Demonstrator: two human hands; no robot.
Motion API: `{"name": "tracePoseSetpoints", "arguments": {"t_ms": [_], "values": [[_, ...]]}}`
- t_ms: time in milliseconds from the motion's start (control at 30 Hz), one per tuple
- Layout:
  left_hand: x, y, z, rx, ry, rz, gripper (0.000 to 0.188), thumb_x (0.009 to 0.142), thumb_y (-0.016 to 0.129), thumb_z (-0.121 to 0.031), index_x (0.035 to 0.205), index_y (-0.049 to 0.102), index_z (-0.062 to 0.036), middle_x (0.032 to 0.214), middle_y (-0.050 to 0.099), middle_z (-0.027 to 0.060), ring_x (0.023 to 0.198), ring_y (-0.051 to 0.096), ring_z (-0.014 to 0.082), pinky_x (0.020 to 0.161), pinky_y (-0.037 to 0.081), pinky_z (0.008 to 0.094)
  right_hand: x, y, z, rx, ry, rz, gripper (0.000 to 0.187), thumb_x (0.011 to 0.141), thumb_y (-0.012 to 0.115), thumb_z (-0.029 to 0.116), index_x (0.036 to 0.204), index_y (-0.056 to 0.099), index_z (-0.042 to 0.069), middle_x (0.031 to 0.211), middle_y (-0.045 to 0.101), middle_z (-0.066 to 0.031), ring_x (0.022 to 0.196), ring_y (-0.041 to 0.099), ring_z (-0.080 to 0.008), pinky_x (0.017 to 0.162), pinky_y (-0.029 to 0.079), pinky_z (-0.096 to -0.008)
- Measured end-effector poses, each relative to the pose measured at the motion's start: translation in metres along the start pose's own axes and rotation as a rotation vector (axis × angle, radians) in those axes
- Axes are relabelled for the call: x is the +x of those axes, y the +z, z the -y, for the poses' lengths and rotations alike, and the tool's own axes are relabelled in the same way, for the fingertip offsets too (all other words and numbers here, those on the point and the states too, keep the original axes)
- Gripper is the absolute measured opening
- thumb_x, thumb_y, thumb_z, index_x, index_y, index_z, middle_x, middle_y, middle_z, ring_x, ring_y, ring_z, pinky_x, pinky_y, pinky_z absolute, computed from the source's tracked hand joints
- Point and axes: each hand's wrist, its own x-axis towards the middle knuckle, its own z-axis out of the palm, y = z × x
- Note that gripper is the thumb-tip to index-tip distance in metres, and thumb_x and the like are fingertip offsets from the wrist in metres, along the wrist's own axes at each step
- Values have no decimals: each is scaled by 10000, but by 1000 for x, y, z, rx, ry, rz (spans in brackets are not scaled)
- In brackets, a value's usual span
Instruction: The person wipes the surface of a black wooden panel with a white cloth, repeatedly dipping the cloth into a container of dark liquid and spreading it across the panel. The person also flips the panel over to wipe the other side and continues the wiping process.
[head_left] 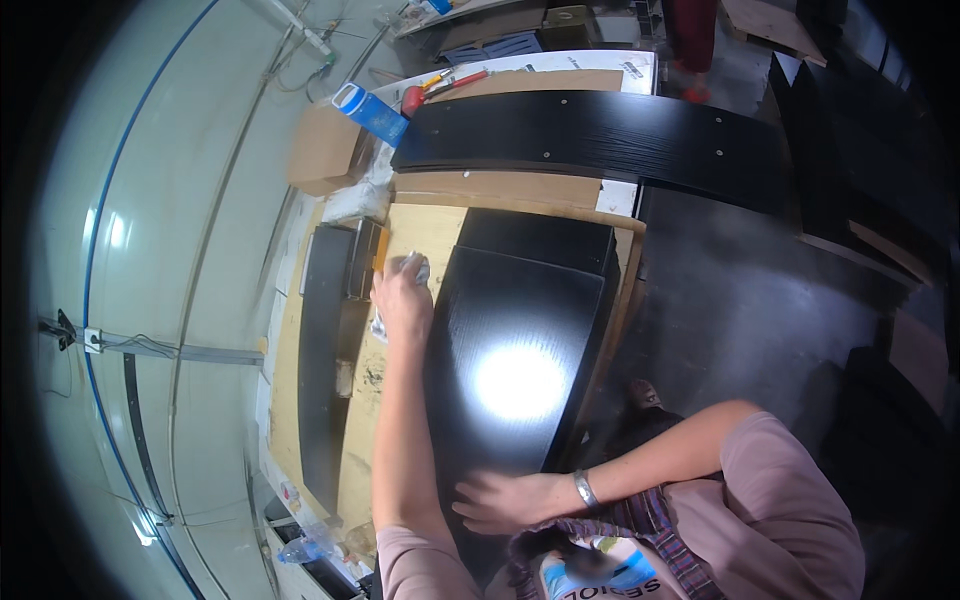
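A glossy black wood-grain panel (500,300) lies lengthwise before me, on top of another black piece whose end shows at the far side. My left hand (403,305) is closed around a crumpled white cloth (378,329), just off the panel's left edge and above the pale wooden tabletop. Part of the cloth is hidden under the fingers. Near my body, my right hand (505,502) rests flat on the near end of the panel, fingers spread, holding nothing. A metal bracelet (585,488) is on that wrist.
A long black board (600,130) with small metal fittings lies crosswise beyond. To the left stand a dark narrow board (322,370), a cardboard box (325,150) and a blue bottle (370,115). Black panels (870,150) are stacked at the right. Another person's red clothing (690,35) shows far back.
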Motion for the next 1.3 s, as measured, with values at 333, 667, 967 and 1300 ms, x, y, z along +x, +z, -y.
{"name": "tracePoseSetpoints", "arguments": {"t_ms": [333,667,967,1300], "values": [[-36,-18,4,58,-10,42,465,767,591,47,1139,777,-160,1142,692,75,1034,621,309,888,478,456,1,-5,2,-3,24,-5,436,950,519,345,1311,635,130,1436,593,-134,1308,576,-346,1091,445,-547],[-205,-179,45,-921,-778,-224,331,920,609,65,1237,706,58,1166,734,106,1058,667,154,968,498,283,5,-26,-11,36,-3,60,449,944,557,290,1346,635,106,1454,591,-145,1285,604,-358,1057,481,-535],[-356,-206,65,-850,-1069,-59,469,867,609,-5,1330,649,54,1184,737,144,1071,678,186,958,498,290,30,-77,-28,247,13,484,619,884,612,122,1490,490,83,1583,428,-204,1459,424,-388,1171,352,-560],[-326,-211,42,-389,-985,264,285,884,620,-246,1107,773,-156,1032,754,169,985,710,376,871,549,473,24,-78,-9,-15,-74,387,449,905,585,160,1347,640,107,1425,583,-241,1270,598,-432,1064,464,-566]]}}
